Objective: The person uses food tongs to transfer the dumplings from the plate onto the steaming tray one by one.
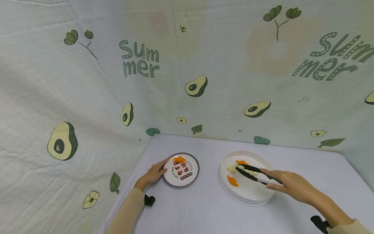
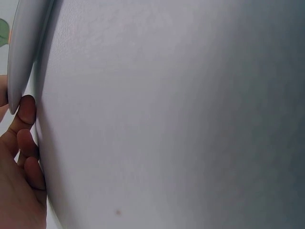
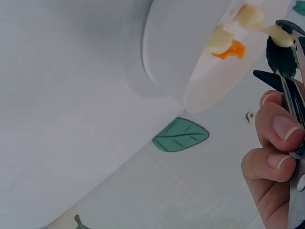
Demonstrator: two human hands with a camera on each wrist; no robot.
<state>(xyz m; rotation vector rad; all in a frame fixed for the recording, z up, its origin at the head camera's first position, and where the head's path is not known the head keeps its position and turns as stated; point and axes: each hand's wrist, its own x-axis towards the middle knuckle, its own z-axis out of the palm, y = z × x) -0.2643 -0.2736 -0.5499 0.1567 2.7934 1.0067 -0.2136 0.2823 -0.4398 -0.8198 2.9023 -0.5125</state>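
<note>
In the head view my left hand grips the left rim of a round white plate with a dark edge and red lettering. An orange piece lies near the plate's far side. My right hand holds black-tipped tongs over a round white tray with a dimpled floor. Between the tong tips is a pale, garlic-like piece, seen in the right wrist view. Other pale pieces and orange pieces lie in the tray.
A pale cloth covers the table. Behind and to the left hangs a curtain printed with avocados, leaves and lettering. Plate and tray stand apart, the tray to the right. Each wrist carries a black strap.
</note>
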